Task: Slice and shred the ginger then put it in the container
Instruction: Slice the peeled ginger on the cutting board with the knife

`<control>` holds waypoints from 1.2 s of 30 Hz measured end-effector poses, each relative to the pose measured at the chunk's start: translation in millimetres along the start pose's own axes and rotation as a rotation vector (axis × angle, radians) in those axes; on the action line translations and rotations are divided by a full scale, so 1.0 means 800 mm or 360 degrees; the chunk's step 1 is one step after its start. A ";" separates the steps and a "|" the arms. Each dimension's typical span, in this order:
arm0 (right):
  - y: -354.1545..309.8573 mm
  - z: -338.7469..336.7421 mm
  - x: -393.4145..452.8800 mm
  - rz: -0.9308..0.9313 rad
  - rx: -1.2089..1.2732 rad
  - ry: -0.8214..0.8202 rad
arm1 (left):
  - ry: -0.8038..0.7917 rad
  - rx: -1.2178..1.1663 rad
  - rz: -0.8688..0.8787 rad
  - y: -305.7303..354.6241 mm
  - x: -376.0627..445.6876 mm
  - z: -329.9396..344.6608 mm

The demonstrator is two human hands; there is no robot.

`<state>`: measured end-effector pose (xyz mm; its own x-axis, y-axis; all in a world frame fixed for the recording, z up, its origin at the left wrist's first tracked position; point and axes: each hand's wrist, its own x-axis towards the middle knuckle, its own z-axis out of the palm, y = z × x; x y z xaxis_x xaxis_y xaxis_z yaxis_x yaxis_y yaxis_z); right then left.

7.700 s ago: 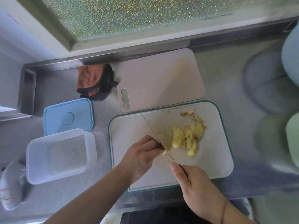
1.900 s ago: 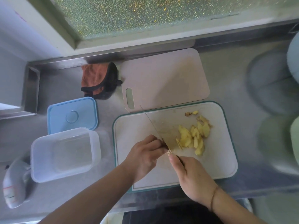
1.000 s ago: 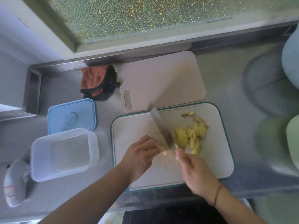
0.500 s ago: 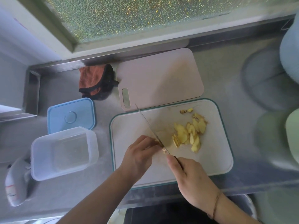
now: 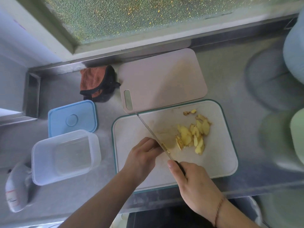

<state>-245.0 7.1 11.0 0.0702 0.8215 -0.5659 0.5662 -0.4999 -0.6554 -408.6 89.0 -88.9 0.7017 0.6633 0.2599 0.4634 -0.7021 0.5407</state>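
On the white, green-rimmed cutting board (image 5: 218, 163) lies a pile of yellow ginger slices (image 5: 192, 136). My right hand (image 5: 192, 183) grips the dark handle of a knife (image 5: 152, 133), forefinger along its spine; the blade runs up and left, edge down on the board. My left hand (image 5: 141, 159) sits left of the blade with fingers curled over a small ginger piece (image 5: 164, 146), of which only a sliver shows beside the blade. The clear plastic container (image 5: 65, 157) stands on the counter left of the board; nothing is visible inside it.
A blue lid (image 5: 72, 120) lies behind the container. A pink cutting board (image 5: 162, 79) lies behind the white one, an orange and black cloth (image 5: 97, 83) to its left. A white bag (image 5: 16, 188) lies at far left. Blurred pale bowls (image 5: 296, 46) are at right.
The knife tipped flat and lifted about a second ago, then came back down edge-first beside my left fingers. The slice pile has shifted slightly. The container and lid stay put.
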 end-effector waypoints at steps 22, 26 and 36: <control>0.001 0.001 0.007 0.0063 0.0033 -0.0111 | 0.0003 0.0017 0.0043 0.003 0.001 -0.001; -0.003 0.005 0.018 0.0014 0.0001 -0.0077 | 0.0008 -0.0004 0.0053 0.003 0.005 -0.002; 0.004 0.012 0.018 0.0016 0.0020 -0.0043 | -0.0017 -0.0029 -0.0008 0.002 0.005 -0.002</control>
<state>-250.2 15.0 -4.1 0.0537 0.8089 -0.5855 0.5551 -0.5116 -0.6559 -405.7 90.8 -85.4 0.7054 0.6637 0.2487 0.4567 -0.6940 0.5566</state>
